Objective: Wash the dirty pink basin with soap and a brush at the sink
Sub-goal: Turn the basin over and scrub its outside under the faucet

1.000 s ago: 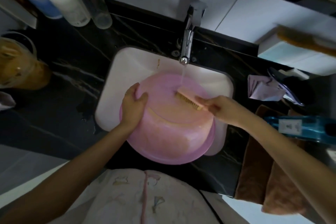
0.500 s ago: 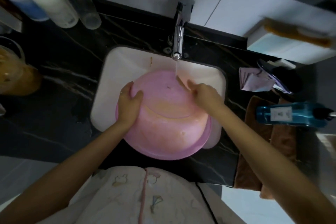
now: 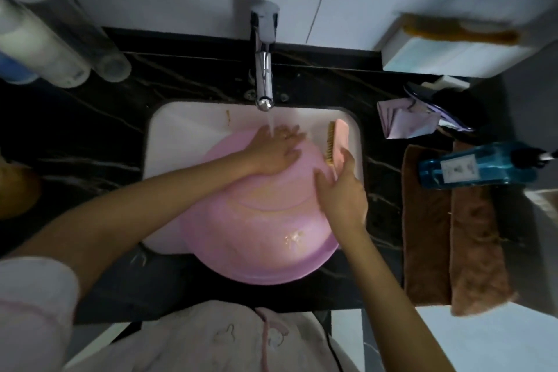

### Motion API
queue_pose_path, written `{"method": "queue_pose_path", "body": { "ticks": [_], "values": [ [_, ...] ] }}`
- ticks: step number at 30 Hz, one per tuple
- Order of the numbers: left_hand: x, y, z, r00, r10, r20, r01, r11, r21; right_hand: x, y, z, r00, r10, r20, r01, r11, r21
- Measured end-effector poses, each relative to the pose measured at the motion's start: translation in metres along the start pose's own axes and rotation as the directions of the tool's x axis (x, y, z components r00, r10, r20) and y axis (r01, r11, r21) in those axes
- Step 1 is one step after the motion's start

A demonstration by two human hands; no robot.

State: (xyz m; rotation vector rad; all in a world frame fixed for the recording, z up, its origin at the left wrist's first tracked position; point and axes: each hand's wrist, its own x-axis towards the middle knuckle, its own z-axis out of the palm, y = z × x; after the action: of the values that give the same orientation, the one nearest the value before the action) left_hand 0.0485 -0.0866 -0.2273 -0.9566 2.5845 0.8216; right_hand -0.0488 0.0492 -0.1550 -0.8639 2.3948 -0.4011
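One basin [image 3: 259,235], one brush [image 3: 335,145] — two hands [image 3: 273,154], two brown towels [image 3: 422,235] — one blue bottle [image 3: 471,166]

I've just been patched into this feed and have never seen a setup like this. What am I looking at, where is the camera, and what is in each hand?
There is no machine here. These are a person's two bare hands, filmed by one wide-angle camera worn on the head and looking down at a white sink. The pink basin lies bottom up across the sink, and the faucet runs water onto it. The left hand lies flat on the basin, under the stream. The right hand grips the brush at the basin's right side. On the dark counter, bottles are at the left, and a blue pump bottle and brown towels at the right.
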Motion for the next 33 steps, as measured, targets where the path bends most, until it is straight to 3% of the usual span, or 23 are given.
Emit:
{"method": "queue_pose_path", "body": {
  "ticks": [2,4,7,10,13,16,21,23,25,28,30,33],
  "values": [
    [0.017,-0.016,-0.006,0.999,-0.024,-0.021,0.021,0.992,-0.128,0.000,0.001,0.003,0.999,0.019,-0.050,-0.019,1.000,0.001],
    [0.018,-0.040,-0.008,0.990,-0.140,-0.010,0.135,0.970,-0.202,0.000,0.002,0.007,0.996,0.012,-0.089,-0.014,1.000,-0.022],
    [0.005,-0.049,-0.001,0.973,-0.226,-0.043,0.220,0.969,-0.108,-0.001,0.002,0.014,0.991,0.021,-0.131,-0.020,1.000,0.009],
    [0.009,-0.016,0.009,0.998,-0.022,-0.053,0.023,0.999,0.022,0.000,0.002,0.015,0.989,0.026,-0.143,-0.025,1.000,0.013],
    [0.031,-0.013,0.002,0.996,0.090,0.017,-0.087,0.989,-0.117,0.000,0.001,0.014,0.991,0.035,-0.131,-0.035,0.999,0.002],
    [0.029,-0.044,-0.012,0.998,0.001,0.055,0.014,0.964,-0.265,-0.002,-0.001,0.013,0.991,0.053,-0.124,-0.052,0.999,0.008],
    [-0.024,-0.066,-0.010,0.971,-0.235,0.044,0.239,0.948,-0.209,-0.003,-0.002,0.012,0.989,0.074,-0.128,-0.070,0.997,0.033],
    [-0.031,-0.051,-0.003,0.968,-0.252,-0.005,0.250,0.964,-0.085,-0.003,-0.003,0.012,0.989,0.066,-0.132,-0.062,0.998,0.034],
    [-0.016,-0.034,0.005,0.984,-0.178,-0.032,0.179,0.984,0.026,-0.002,-0.004,0.012,0.990,0.052,-0.131,-0.049,0.998,0.026],
    [0.017,-0.024,0.002,0.998,-0.048,-0.046,0.044,0.995,-0.084,-0.002,-0.005,0.013,0.990,0.041,-0.133,-0.039,0.999,0.024],
    [0.026,-0.033,-0.004,0.994,-0.105,-0.017,0.099,0.970,-0.222,-0.003,-0.004,0.012,0.991,0.051,-0.125,-0.048,0.999,0.026],
    [0.010,-0.050,-0.006,0.966,-0.251,-0.059,0.237,0.954,-0.183,-0.003,-0.005,0.012,0.989,0.058,-0.133,-0.053,0.998,0.046]
  ]
}}
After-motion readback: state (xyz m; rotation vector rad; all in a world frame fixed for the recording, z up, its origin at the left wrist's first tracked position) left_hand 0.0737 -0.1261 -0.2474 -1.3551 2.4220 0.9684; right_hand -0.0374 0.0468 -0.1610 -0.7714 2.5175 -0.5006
